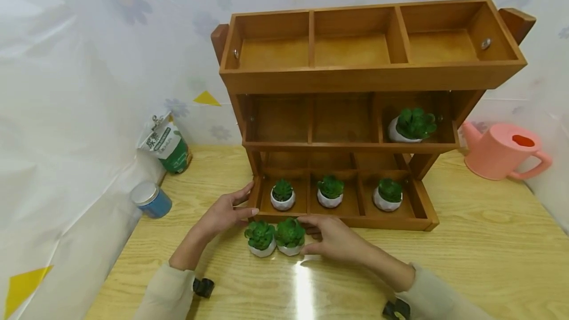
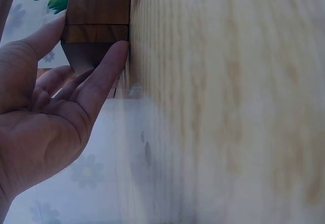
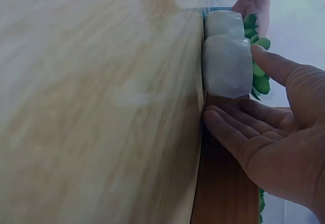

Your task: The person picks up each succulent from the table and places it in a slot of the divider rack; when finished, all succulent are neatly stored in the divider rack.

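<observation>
Both half-open: left hand (image 1: 223, 214) touching shelf (image 1: 369, 79), right hand (image 1: 336, 239) touching succulent (image 1: 290, 233).

The tiered shelf (image 1: 373, 79) stands on the table (image 1: 484, 241), with the pouch (image 1: 173, 149) and jar (image 1: 155, 203) to its left, the watering can (image 1: 491, 157) to its right, and the paired plants (image 1: 261, 237) before its left compartments. Within the shelf, the lower plants (image 1: 330, 189) occupy the bottom tier, one per compartment, and the upper plant (image 1: 413, 125) the middle tier's right compartment.
</observation>
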`<action>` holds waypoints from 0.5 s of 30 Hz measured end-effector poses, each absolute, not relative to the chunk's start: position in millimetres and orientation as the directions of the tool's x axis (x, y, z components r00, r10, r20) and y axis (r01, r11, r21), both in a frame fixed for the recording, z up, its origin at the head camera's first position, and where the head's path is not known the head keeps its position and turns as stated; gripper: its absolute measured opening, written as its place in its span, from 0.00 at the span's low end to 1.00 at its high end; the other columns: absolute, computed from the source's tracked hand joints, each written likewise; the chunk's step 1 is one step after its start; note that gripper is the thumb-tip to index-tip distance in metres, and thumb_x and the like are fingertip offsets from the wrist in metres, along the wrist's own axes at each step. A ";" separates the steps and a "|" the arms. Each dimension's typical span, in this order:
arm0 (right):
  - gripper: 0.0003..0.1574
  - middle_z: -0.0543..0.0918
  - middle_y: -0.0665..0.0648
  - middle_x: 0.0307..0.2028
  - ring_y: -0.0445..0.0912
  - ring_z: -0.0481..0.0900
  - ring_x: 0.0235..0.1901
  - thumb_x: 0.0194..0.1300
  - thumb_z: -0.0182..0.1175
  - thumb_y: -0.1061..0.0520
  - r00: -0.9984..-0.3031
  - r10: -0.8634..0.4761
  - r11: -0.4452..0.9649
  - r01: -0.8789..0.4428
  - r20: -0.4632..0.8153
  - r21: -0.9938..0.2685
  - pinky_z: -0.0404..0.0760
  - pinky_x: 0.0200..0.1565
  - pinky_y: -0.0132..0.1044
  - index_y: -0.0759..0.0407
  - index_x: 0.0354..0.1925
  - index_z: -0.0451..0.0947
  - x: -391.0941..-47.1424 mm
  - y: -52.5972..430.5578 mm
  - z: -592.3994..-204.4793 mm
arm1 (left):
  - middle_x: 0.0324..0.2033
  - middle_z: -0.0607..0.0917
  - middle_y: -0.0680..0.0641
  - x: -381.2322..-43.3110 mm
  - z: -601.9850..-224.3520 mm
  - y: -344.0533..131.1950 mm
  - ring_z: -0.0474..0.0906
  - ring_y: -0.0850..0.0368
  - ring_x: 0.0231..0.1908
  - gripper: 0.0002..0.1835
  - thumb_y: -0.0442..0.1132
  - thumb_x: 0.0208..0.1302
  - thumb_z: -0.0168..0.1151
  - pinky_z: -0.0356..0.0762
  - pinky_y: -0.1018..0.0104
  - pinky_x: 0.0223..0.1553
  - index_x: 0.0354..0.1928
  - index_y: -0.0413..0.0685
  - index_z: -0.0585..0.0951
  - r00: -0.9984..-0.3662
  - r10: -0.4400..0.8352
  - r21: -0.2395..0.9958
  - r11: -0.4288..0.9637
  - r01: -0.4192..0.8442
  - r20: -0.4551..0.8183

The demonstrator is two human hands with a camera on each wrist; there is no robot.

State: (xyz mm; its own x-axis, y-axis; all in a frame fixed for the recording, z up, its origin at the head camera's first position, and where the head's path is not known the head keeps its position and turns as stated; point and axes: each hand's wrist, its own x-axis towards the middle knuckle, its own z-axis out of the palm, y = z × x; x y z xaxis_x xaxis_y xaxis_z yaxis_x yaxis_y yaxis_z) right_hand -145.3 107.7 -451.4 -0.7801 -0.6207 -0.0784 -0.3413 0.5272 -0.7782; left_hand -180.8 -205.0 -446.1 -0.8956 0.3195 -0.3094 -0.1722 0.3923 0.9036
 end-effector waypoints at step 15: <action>0.45 0.84 0.55 0.59 0.47 0.84 0.54 0.56 0.77 0.46 -0.807 -0.587 0.590 -0.372 -0.064 -0.717 0.85 0.55 0.44 0.57 0.68 0.74 -146.4 92.7 -452.0 | 0.78 0.57 0.33 -179.9 -446.4 -206.2 0.79 0.39 0.62 0.43 0.46 0.70 0.66 0.88 0.53 0.49 0.81 0.63 0.55 -0.894 0.329 0.907 0.387 -0.165 -0.303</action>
State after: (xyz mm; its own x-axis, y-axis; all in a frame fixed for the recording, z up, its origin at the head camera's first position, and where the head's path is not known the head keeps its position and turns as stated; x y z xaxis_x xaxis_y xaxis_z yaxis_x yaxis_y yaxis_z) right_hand -146.4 92.7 -452.0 -0.8073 -0.5867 -0.0638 -0.3721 0.5900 -0.7166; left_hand -179.9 -206.2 -446.4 -0.8942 0.3292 -0.3035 -0.1653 0.3871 0.9071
